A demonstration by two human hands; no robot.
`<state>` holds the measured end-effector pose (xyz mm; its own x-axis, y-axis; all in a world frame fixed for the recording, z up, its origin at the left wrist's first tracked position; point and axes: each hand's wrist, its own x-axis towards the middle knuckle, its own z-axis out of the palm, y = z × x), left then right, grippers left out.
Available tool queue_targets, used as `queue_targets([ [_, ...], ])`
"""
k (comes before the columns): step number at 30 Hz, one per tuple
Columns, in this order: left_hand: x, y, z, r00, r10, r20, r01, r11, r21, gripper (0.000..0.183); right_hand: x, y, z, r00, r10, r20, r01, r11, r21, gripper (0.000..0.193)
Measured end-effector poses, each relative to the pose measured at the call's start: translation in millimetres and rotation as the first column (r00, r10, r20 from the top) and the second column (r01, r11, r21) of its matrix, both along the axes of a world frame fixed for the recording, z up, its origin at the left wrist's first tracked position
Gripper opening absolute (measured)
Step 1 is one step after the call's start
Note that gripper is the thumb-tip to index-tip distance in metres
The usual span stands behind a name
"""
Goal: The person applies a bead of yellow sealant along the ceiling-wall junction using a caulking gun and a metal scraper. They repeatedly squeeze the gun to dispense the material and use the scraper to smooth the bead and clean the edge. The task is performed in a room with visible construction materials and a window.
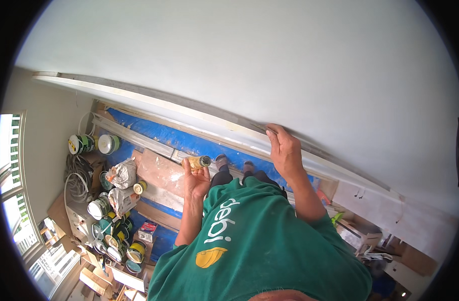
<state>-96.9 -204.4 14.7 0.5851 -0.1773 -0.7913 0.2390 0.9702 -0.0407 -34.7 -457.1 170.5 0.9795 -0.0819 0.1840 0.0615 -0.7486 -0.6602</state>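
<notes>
Head view: left grip (196,184) clasps yellowish cylindrical jar (194,162); right grip (286,150) pinches slim tool (259,126) at white ledge's edge (164,104) over blue-sheeted floor (154,128).

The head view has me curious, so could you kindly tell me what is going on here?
The person's left hand holds a yellowish cylindrical container on its side. The right hand is up at the long white ledge along the wall, pinching a slim object too small to identify. Blue sheeting covers part of the floor below, and a white bucket stands among other tubs to the left.
</notes>
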Motion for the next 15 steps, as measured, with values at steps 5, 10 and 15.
queue_targets([
  [5, 5.1, -2.6, 4.1, 1.000, 0.015, -0.005, -0.015, 1.000, -0.015, 0.049, 6.2, 8.7, -11.4, 0.996, -0.008, -0.090, 0.006, 1.000, -0.021, 0.018],
  [10, 7.7, -4.0, -1.1, 1.000, -0.019, -0.003, 0.018, 1.000, -0.018, 0.050, 25.3, 33.1, -11.7, 0.997, 0.060, -0.052, -0.062, 0.997, -0.055, 0.016],
  [15, 10.3, -11.4, 0.4, 0.999, -0.037, 0.020, 0.037, 0.999, 0.021, 0.050, 27.8, 28.6, -4.2, 0.981, 0.124, -0.152, -0.130, 0.991, -0.031, 0.017],
])
